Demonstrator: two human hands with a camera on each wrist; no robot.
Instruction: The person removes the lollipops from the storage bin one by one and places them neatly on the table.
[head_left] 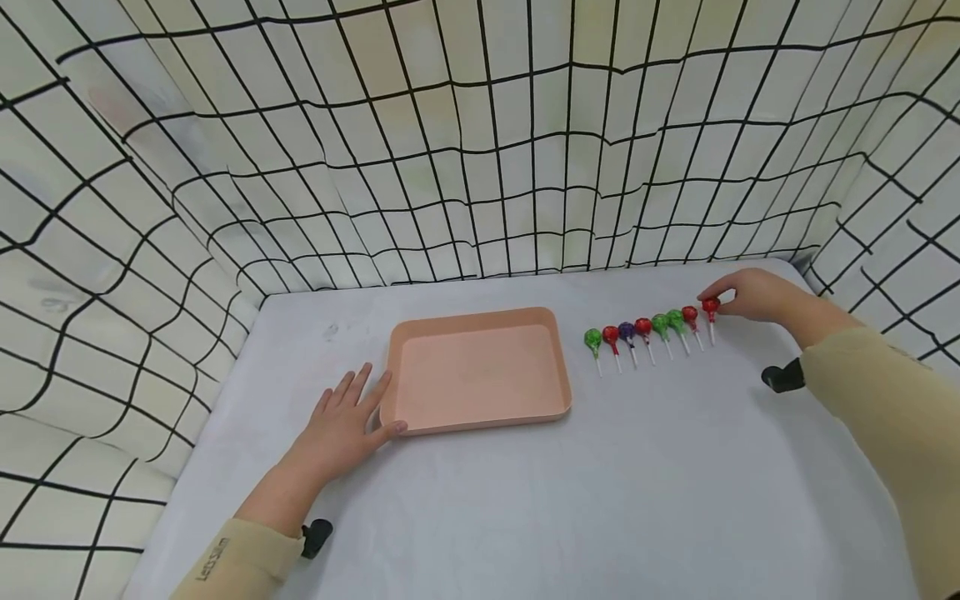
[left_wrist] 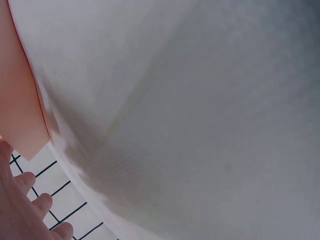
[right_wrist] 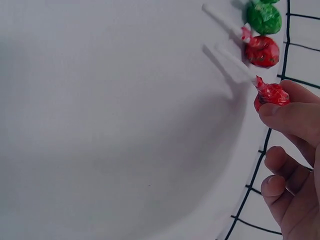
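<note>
A red-wrapped lollipop (right_wrist: 272, 94) is pinched by its candy head between thumb and finger of my right hand (head_left: 765, 298), at the right end of a row of lollipops. Its white stick points toward me, and in the right wrist view a shadow lies beside the stick. The row holds several more, among them a red lollipop (head_left: 690, 315), green lollipops (head_left: 677, 320) and a purple lollipop (head_left: 627, 332). My left hand (head_left: 347, 425) has its fingers spread at the left edge of a shallow pink tray (head_left: 480, 371), thumb at the near left corner.
A white cloth (head_left: 570, 508) covers the table. Black-and-white grid fabric (head_left: 525, 150) hangs behind the table and along both sides. The tray lies between my left hand and the lollipop row.
</note>
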